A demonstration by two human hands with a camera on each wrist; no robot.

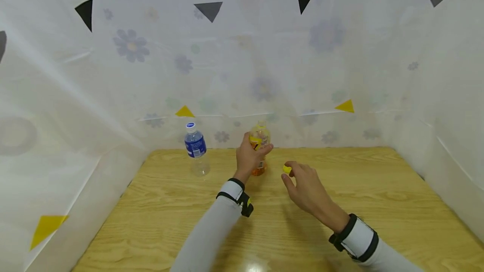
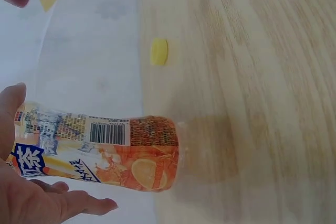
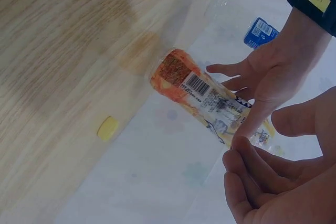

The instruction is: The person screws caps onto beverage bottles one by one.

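My left hand grips the upper part of a plastic tea bottle with an orange fruit label, thumb on one side and fingers on the other. The bottle stands upright near the table's back edge, its clear neck bare at the top. A yellow bottle cap lies on the table to the right of the bottle. Close by the cap in the head view is my right hand, with loosely bent fingers and nothing between thumb and fingertips.
Left of the tea bottle stands a clear water bottle with a blue label and white cap. The wooden table ends at a pale flowered sheet that hangs behind and along the sides.
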